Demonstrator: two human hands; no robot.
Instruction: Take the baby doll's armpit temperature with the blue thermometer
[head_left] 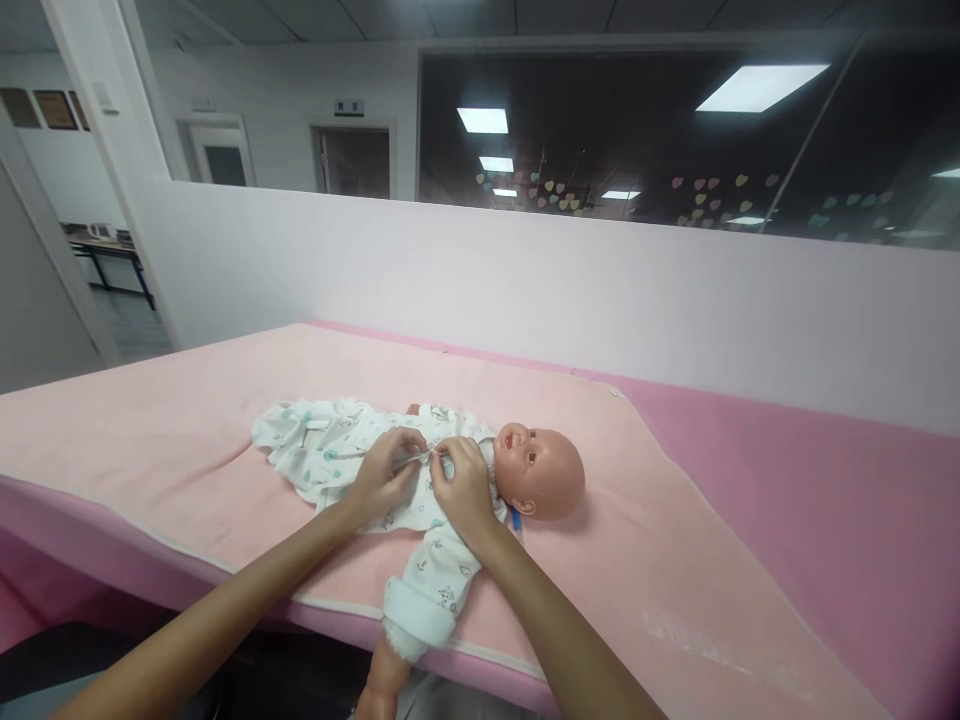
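Observation:
A baby doll (551,475) lies on its back with its head to the right. It wears a white romper (337,440) with small printed figures. Over the doll's chest, my left hand (386,475) pinches a thin white tie string (411,459) of the romper. Just to its right, near the doll's neck, my right hand (463,490) is closed on the same tie, fingertips together. The knot or loop between my fingers is too small to make out. One doll arm in a cuffed sleeve (424,605) reaches over the near edge toward me.
A peach blanket (652,560) covers the pink table (810,500), its near edge just below my forearms. A white half wall (525,280) with glass above runs behind. A bit of blue (516,519) shows beside the doll's neck. A dark seat (60,650) is at lower left.

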